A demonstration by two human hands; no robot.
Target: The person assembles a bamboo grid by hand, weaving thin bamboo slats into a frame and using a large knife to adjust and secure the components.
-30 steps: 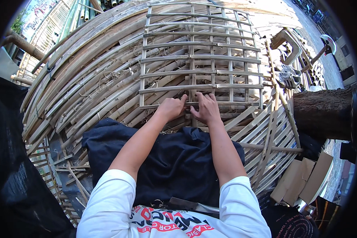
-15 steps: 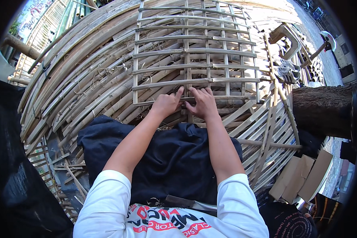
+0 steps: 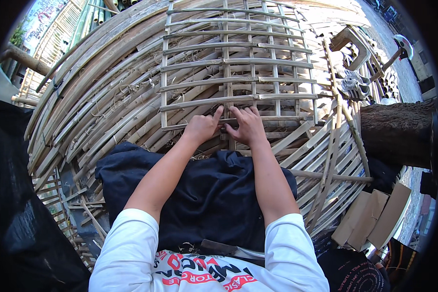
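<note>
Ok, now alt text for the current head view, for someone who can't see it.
Bare left hand and right hand, close together at the near edge of a pale slatted lattice over a heap of long strips. Dark cloth shows below them; a brown log and cardboard pieces are at right.

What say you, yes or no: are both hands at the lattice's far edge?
No: both hands are at the near edge of the lattice.
</note>
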